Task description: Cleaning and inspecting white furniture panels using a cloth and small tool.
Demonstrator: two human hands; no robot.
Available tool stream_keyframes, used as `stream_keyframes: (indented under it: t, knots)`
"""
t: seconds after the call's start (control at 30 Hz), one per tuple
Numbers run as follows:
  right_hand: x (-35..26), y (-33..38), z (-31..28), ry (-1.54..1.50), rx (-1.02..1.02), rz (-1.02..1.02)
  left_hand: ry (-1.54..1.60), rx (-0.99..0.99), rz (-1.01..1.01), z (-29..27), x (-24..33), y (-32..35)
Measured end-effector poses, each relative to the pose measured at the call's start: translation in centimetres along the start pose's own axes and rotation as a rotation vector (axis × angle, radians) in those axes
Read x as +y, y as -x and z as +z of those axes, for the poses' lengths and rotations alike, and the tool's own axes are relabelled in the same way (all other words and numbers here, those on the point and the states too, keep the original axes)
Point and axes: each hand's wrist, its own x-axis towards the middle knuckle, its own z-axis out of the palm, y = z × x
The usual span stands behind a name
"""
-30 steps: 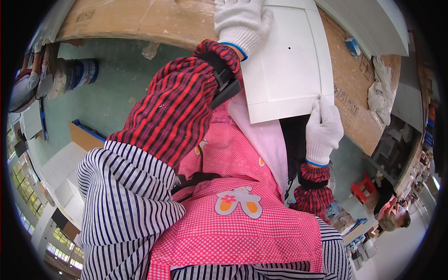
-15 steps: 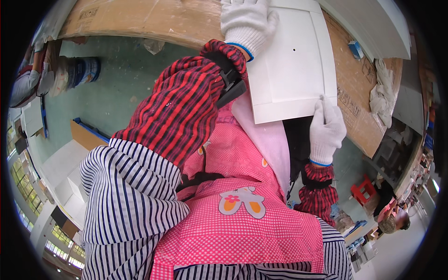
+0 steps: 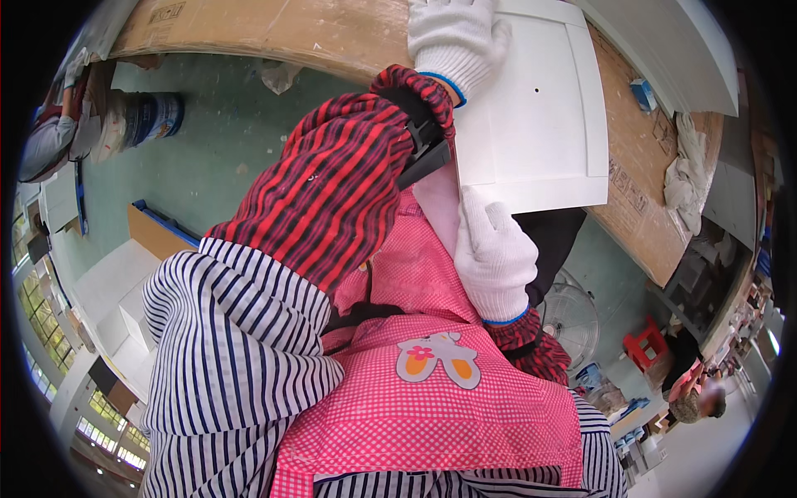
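A white framed door panel [image 3: 540,108] lies flat on a brown workbench [image 3: 315,33] in front of me. My left hand [image 3: 452,33], in a white knit glove with a red striped sleeve cover, grips the panel's far left edge. My right hand [image 3: 494,249], gloved the same way, holds the panel's near edge at its left corner, fingers pointing up onto the board. A pink checked apron [image 3: 440,398] fills the lower middle of the view.
A crumpled rag [image 3: 685,178] and a small blue box [image 3: 643,91] lie on the bench to the right, with another white board [image 3: 681,50] beyond. A paint bucket [image 3: 145,116] stands on the green floor at left. A fan [image 3: 573,319], a red stool [image 3: 647,344] and another person [image 3: 697,398] are at lower right.
My right hand has slid left along the panel's near edge, from its right corner to its left corner. My left hand has stayed at the far edge.
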Motion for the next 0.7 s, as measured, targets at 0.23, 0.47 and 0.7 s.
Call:
stream_keyframes:
  t: [0.23,0.47,0.7]
  knots:
    - [1.9,-0.7,0.1,-0.132,0.169,0.021,0.014,-0.019,-0.006,-0.4,-0.1,0.1]
    - [3.2,-1.0,0.5,-0.101,0.16,0.052,-0.027,0.009,-0.001,0.1,-0.1,0.2]
    - [2.9,-1.7,-0.8,-0.121,0.032,0.008,-0.018,0.011,-0.01,0.3,-0.2,0.3]
